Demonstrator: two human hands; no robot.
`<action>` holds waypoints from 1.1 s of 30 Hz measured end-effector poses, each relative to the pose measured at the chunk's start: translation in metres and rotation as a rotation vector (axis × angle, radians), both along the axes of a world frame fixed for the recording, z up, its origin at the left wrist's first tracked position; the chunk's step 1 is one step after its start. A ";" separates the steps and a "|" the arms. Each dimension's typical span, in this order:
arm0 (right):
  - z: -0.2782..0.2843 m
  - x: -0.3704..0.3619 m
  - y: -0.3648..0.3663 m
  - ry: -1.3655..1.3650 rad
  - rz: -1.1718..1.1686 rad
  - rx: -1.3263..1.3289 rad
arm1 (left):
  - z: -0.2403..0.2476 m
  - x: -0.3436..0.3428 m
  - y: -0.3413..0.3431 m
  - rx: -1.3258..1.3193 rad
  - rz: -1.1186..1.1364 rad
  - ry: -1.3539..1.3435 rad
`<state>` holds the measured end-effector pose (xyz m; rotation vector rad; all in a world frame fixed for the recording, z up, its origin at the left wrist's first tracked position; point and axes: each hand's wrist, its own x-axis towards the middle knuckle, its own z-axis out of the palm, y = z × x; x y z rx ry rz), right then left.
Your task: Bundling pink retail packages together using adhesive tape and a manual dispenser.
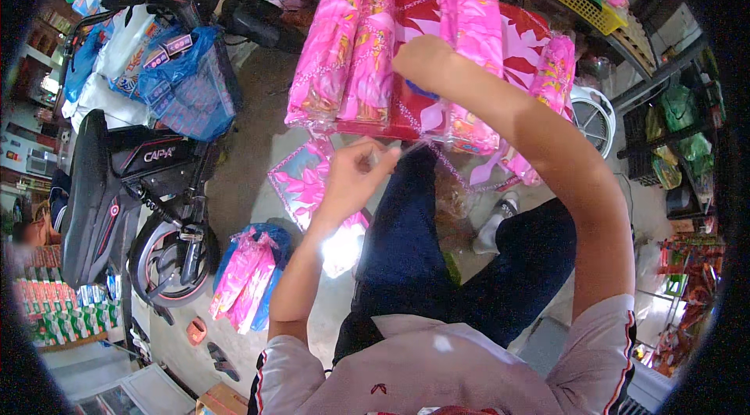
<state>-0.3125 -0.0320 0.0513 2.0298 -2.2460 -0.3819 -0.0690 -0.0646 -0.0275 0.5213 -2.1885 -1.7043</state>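
Long pink plastic-wrapped packages [328, 48] lie on a low table with a red, pink-flowered cover [418, 12]. More pink packages [478, 32] are on its right half, and another pink package [556, 71] is at the right edge. My left hand [355, 177] is at the near edge of the table, thumb and fingers pinched on a thin clear strip [412, 148]. My right hand [426, 63] is curled above the table, between the two groups of packages. A blue curved edge [420, 90] shows beneath it; its fingers are hidden.
A black electric bike [144, 188] stands at the left, a blue bag [187, 94] of boxes on it. Pink packages in a blue bag [246, 274] lie on the floor. Metal shelving [664, 71] and a yellow basket [582, 1] are at the right.
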 end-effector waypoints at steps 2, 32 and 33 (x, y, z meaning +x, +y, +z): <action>-0.001 -0.009 0.003 0.009 0.047 0.040 | -0.003 -0.003 0.002 -0.002 -0.021 0.022; 0.000 -0.018 0.176 -0.441 -0.112 -0.730 | 0.009 -0.001 -0.003 0.014 -0.030 0.061; -0.004 -0.019 0.195 -0.431 -0.225 -0.664 | 0.010 -0.001 -0.003 0.016 -0.034 0.058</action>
